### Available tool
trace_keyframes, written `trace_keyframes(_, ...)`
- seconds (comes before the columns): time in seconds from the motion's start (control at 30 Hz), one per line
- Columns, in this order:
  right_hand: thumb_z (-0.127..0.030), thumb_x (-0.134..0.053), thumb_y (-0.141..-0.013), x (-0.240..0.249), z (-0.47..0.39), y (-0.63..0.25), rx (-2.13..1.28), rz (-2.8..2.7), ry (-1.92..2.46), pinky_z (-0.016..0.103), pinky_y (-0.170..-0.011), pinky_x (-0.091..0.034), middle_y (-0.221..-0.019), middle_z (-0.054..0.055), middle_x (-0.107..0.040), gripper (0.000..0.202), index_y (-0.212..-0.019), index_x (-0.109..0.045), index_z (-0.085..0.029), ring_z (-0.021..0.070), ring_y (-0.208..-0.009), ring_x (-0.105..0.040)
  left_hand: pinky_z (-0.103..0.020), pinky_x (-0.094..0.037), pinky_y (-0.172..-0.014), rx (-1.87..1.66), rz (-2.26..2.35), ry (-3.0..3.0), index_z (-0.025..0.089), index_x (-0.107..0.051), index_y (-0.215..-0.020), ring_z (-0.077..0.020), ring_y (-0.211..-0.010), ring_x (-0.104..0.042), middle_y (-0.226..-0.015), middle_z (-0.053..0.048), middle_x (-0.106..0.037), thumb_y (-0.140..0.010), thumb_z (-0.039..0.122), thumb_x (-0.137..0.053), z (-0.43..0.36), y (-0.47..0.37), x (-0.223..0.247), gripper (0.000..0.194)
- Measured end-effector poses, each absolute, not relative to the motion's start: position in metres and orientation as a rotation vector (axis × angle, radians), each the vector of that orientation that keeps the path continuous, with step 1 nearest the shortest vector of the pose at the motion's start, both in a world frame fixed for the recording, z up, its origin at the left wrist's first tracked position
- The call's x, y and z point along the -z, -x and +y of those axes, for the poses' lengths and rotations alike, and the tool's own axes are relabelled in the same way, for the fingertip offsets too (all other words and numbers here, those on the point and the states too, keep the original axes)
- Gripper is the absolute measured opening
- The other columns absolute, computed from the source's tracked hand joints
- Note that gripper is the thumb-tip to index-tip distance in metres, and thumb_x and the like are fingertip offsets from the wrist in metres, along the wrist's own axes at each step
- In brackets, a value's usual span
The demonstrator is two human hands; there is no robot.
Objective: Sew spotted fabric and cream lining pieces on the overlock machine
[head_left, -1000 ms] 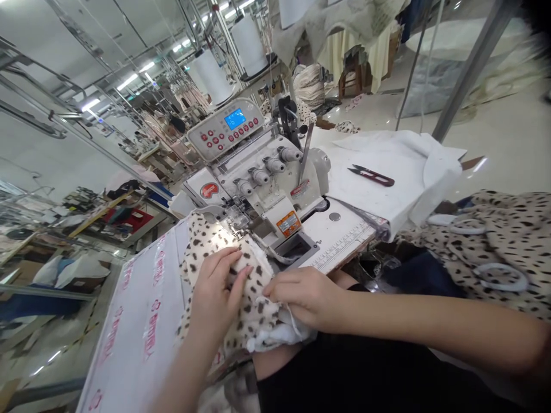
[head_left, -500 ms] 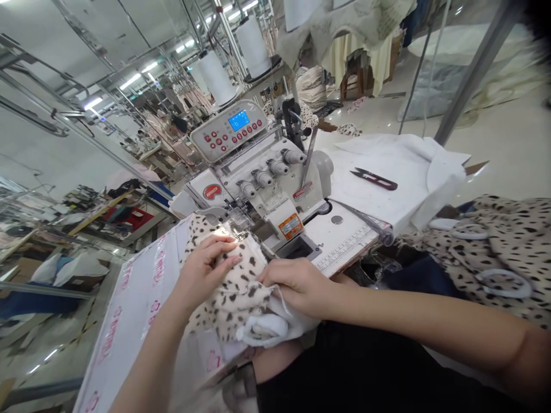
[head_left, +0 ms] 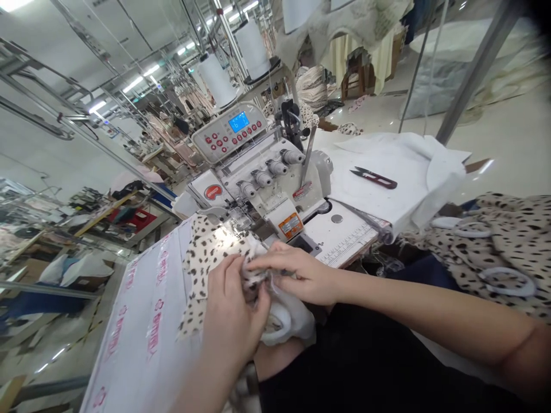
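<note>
Head view: my L hand [head_left: 235, 295] is curled, fingers & thumb only a narrow gap apart, w/ a bunched bit of the spotted cloth [head_left: 204, 246] held btwn them. My R hand [head_left: 307, 275] comes in from the other side, fingers bent nearly closed on the same bunch, nr its white edge; can't tell exactly which fingertips grip, as the folds hide some. Hands are v. close, fingertips almost meeting.

Cloth lies mostly fwd & L of my hands, flat on the table [head_left: 133, 310], its far end by the needle area of the sewing machine [head_left: 267, 195], under the lamp glow. The white part [head_left: 297, 318] hangs below my R hand, over my lap, w/ a rounded loop next to my L thumb.

Machine's directly ahead, panel [head_left: 228, 135] lit blue. Snips [head_left: 374, 178] lie on white fabric [head_left: 396, 152] to the R, well apart from both hands. More spotted pieces [head_left: 516, 229] are piled far R.
</note>
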State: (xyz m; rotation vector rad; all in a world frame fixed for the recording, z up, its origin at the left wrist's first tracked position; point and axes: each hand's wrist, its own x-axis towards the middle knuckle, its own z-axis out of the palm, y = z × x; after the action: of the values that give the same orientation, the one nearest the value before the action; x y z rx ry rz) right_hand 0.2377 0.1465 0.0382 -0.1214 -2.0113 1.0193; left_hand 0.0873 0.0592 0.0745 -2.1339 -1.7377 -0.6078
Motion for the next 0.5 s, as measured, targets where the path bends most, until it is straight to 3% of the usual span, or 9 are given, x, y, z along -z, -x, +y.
trace_keyframes(0.1, -0.009, -0.040, -0.078, -0.041, 0.144, -0.237, -1.069, -2.012, 0.034, 0.034, -0.080, -0.039, -0.089, 0.007, -0.058, 0.043, -0.119, -0.050, -0.011, 0.0178, -0.086, -0.045, -0.042, -0.039, -0.089, 0.645, -1.833, 2.092, 0.009, -0.038, -0.118, -0.0269, -0.104, -0.044, -0.109, -0.014, -0.047, -0.076, 0.031, -0.053, 0.065, -0.083, -0.076, 0.050)
trace_keyframes(0.27, -0.020, -0.049, -0.080, -0.025, 0.151, -0.232, -1.219, -1.595, 0.480, 0.030, -0.079, -0.041, -0.099, 0.007, -0.055, 0.026, -0.105, -0.051, -0.014, 0.0159, -0.088, -0.050, -0.033, -0.041, -0.081, 0.733, -1.879, 2.090, 0.016, -0.052, -0.094, -0.0194, -0.090, -0.050, -0.093, -0.005, -0.053, -0.078, 0.015, -0.040, 0.078, -0.077, -0.084, 0.020)
trace_keyframes(0.4, -0.038, -0.064, -0.071, -0.006, 0.156, -0.220, -1.563, -1.595, 0.613, 0.023, -0.058, -0.040, -0.073, 0.001, -0.052, 0.032, -0.088, -0.055, -0.012, 0.0125, -0.065, -0.048, -0.032, -0.041, -0.080, 0.750, -1.880, 2.092, 0.016, -0.052, -0.097, -0.0200, -0.088, -0.051, -0.091, -0.005, -0.054, -0.082, 0.024, -0.046, 0.084, -0.075, -0.085, 0.017)
trace_keyframes(0.5, -0.036, -0.064, -0.069, 0.003, 0.153, -0.213, -1.764, -1.612, 0.524, 0.020, -0.051, -0.035, -0.061, -0.002, -0.047, 0.027, -0.071, -0.054, -0.011, 0.0101, -0.057, -0.043, -0.033, -0.041, -0.080, 0.640, -1.848, 2.087, 0.015, -0.053, -0.097, -0.0214, -0.089, -0.050, -0.091, -0.007, -0.052, -0.080, 0.020, -0.049, 0.086, -0.072, -0.082, 0.018)
